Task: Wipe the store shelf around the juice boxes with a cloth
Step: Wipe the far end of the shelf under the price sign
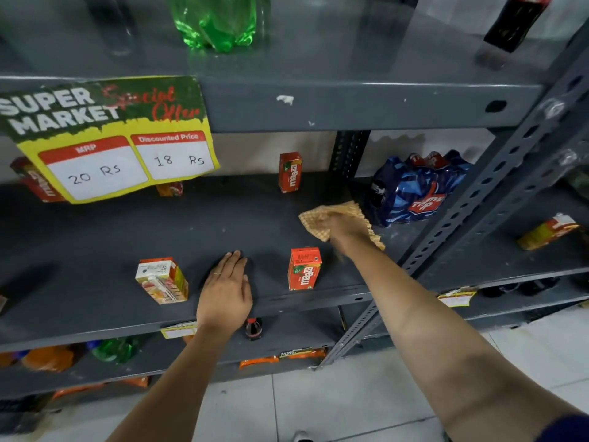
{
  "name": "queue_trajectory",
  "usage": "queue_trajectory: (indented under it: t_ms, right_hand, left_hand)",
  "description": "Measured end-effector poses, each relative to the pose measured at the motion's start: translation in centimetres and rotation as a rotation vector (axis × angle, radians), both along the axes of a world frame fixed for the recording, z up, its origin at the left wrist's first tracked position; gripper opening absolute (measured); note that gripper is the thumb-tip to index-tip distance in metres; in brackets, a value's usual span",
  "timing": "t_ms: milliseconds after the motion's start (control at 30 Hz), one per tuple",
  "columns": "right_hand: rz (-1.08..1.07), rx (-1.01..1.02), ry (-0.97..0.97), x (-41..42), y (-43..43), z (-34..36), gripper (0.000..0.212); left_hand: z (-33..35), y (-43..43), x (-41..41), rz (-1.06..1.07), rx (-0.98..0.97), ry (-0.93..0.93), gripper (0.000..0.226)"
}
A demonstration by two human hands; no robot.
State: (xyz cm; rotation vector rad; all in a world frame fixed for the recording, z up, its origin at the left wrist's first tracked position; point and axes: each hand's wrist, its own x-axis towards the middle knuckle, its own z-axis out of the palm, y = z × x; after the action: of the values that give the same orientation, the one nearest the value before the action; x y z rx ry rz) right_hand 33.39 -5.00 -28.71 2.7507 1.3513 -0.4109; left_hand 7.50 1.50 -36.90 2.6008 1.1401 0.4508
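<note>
From the head camera, we press our right hand (342,229) down on the yellow cloth (338,218), fingers closed on it. The cloth lies flat on the gray shelf (95,244), behind the nearest red juice box (304,268) and just beside the blue pack of bottles (414,186). Our left hand (227,290) rests open and flat on the shelf, left of that box. Another juice box (162,280) stands further left, and one (290,171) far behind. We think the left part of the shelf is still left to wipe.
</note>
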Motion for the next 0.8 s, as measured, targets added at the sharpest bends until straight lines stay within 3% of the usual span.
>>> queue_trajectory:
  t_ms: [200, 600, 800]
  right_hand:
    - [-0.01, -0.011, -0.006, -3.6, -5.7, -0.1, 0.036]
    - [0.259, -0.04, 0.013, -4.6, -11.3, 0.4, 0.063]
    - [0.494, -0.092, 0.273, -5.9, -14.1, 1.6, 0.065]
  left_hand:
    - [-0.1, -0.2, -0.1, 0.008, -0.002, -0.008, 0.05]
    - [-0.2, -0.2, -0.1, 0.013, -0.012, -0.014, 0.045]
    - [-0.5, 0.0, -0.1, 0.005, 0.003, -0.022, 0.044]
